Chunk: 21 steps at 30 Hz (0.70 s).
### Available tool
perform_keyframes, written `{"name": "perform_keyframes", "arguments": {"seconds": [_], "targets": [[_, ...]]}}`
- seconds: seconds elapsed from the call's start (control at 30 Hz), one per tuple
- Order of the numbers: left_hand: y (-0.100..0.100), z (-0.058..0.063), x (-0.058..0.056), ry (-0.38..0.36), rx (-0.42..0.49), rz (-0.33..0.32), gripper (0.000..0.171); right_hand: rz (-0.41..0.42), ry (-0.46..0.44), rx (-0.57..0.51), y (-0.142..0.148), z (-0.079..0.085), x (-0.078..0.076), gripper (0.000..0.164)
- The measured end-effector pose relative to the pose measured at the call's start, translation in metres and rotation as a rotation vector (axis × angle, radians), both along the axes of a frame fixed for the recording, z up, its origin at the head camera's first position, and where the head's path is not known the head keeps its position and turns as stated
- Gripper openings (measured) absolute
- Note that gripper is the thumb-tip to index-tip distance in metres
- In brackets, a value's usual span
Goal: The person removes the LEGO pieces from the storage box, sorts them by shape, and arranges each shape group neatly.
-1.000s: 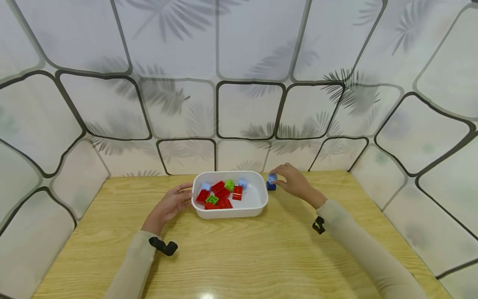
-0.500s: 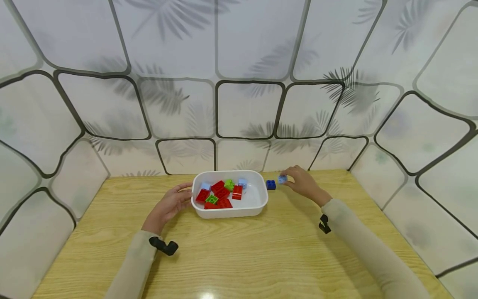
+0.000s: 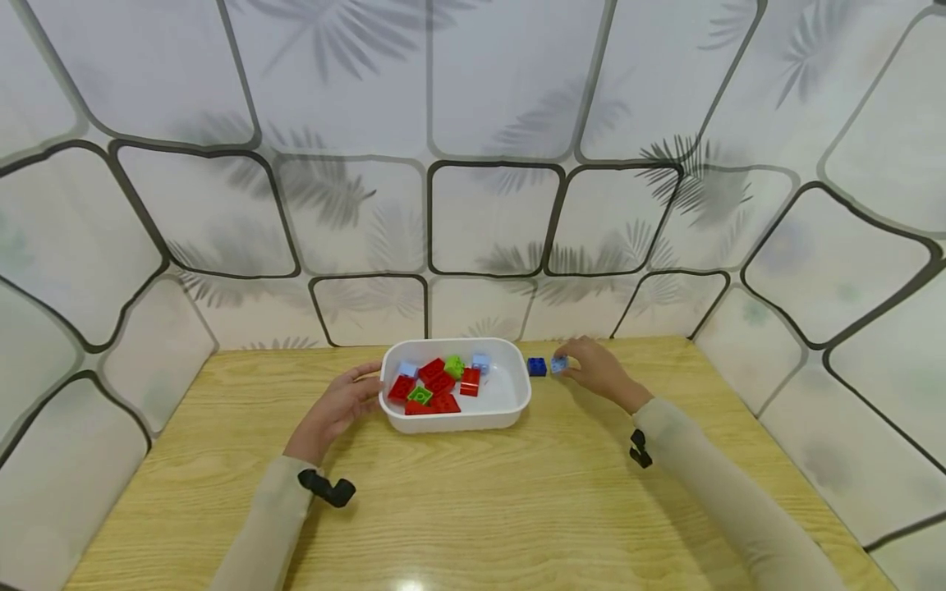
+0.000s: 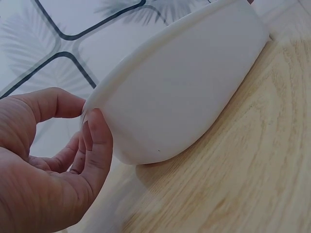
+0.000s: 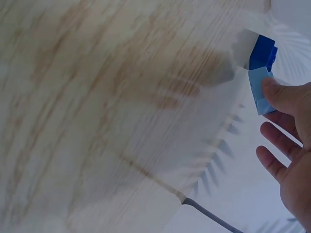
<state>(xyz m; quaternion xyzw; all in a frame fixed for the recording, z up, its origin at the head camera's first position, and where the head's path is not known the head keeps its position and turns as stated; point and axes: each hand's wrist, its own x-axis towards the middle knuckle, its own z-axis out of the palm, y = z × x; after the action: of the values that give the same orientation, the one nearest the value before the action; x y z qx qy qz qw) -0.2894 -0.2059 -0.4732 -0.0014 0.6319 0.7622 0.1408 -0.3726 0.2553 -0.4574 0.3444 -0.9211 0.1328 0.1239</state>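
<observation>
My right hand (image 3: 600, 367) pinches a light blue toy building brick (image 5: 260, 91) between thumb and fingers, with the other fingers spread apart. Just left of it in the head view, a dark blue brick (image 3: 536, 367) stands on the table; the two are close together. A white plastic tray (image 3: 458, 422) holds red bricks (image 3: 470, 382), green bricks (image 3: 420, 396) and light blue bricks (image 3: 481, 362). At the tray's left end my left hand (image 3: 343, 404) grips the rim, thumb and index finger meeting at its edge in the left wrist view (image 4: 53, 165).
The wooden table (image 3: 473, 501) runs back to a patterned curtain (image 3: 484, 222) right behind the tray, and the same fabric stands at both sides. Black straps (image 3: 325, 487) sit on both wrists over beige sleeves.
My right hand has carried the light blue brick from over the dark blue one to its right, then slightly down beside it. The left hand and the tray have hardly moved.
</observation>
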Motion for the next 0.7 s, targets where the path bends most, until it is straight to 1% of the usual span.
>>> {"name": "perform_keyframes", "arguments": {"seconds": [0.17, 0.5, 0.7], "targets": [[0.0007, 0.0004, 0.0011, -0.004, -0.023, 0.001, 0.059, -0.010, -0.013, 0.005, 0.0008, -0.0039, -0.0010, 0.028], [0.0002, 0.0022, 0.0030, 0.000, -0.014, 0.001, 0.057, -0.010, 0.002, -0.007, 0.0002, -0.0061, -0.0036, 0.027], [0.0013, 0.0041, 0.0025, -0.003, -0.024, 0.008, 0.056, -0.025, -0.033, -0.011, 0.0002, -0.0058, -0.0053, 0.025]]}}
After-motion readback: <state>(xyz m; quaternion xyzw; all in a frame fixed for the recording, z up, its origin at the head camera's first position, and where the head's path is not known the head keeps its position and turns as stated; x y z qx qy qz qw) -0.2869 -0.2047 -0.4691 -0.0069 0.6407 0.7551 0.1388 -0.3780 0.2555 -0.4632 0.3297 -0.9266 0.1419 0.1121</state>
